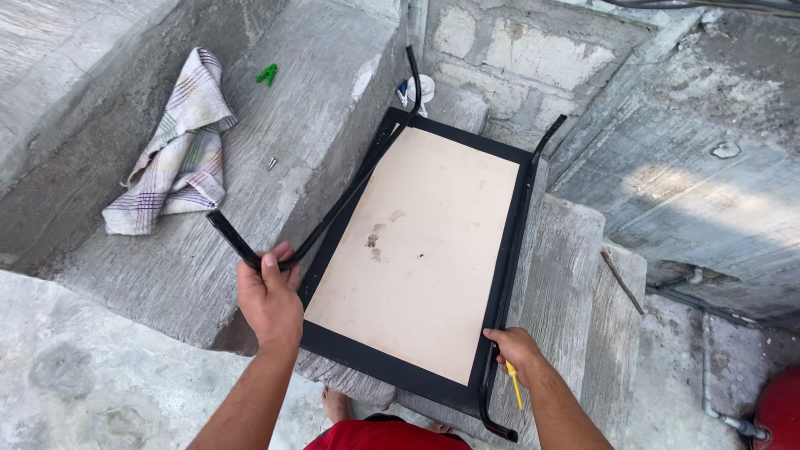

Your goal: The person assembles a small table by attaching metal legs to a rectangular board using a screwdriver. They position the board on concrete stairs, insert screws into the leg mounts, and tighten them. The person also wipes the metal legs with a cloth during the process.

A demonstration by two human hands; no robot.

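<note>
I see the left hand (269, 298) gripping a black curved bar (333, 212) to steady it. The right hand (517, 350) presses the black-framed board (421, 250) (a yellow-handled tool (514, 383) clenched inside), keeping it on the concrete ledge (558, 283)

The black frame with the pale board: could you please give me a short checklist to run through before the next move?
1. Left hand grips the bent black leg: ok.
2. Right hand steadies the black frame at its near right corner: ok.
3. Yellow tool in the right hand: ok; its tip cannot be told.
4. Frame seated firmly on the concrete steps: cannot tell.
5. Loose screw on the ledge, within view: ok.
6. Bare foot below the frame's near edge: not ok.
</note>
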